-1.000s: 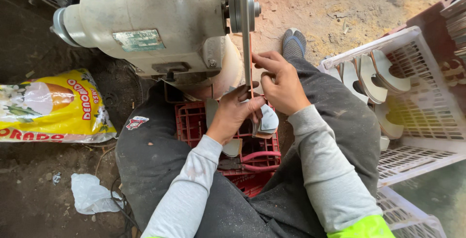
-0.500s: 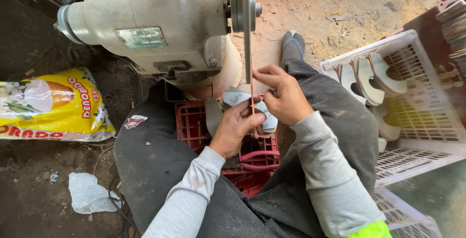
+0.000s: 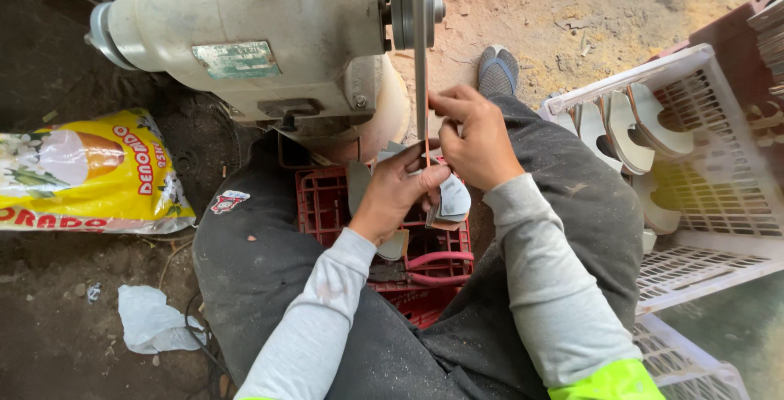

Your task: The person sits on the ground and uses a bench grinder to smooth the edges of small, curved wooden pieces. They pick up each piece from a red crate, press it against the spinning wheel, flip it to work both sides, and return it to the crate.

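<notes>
Both hands, left hand (image 3: pixel 396 192) and right hand (image 3: pixel 474 135), have moved closer, gripping the flat grey sole piece (image 3: pixel 452 197) against the thin grinding disc (image 3: pixel 420 57).

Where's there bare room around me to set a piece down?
Bare dirt lies between the yellow bag and the crumpled white scrap, and beyond the shoe. The red crate under both hands and the white crate of curved pieces are crowded.
</notes>
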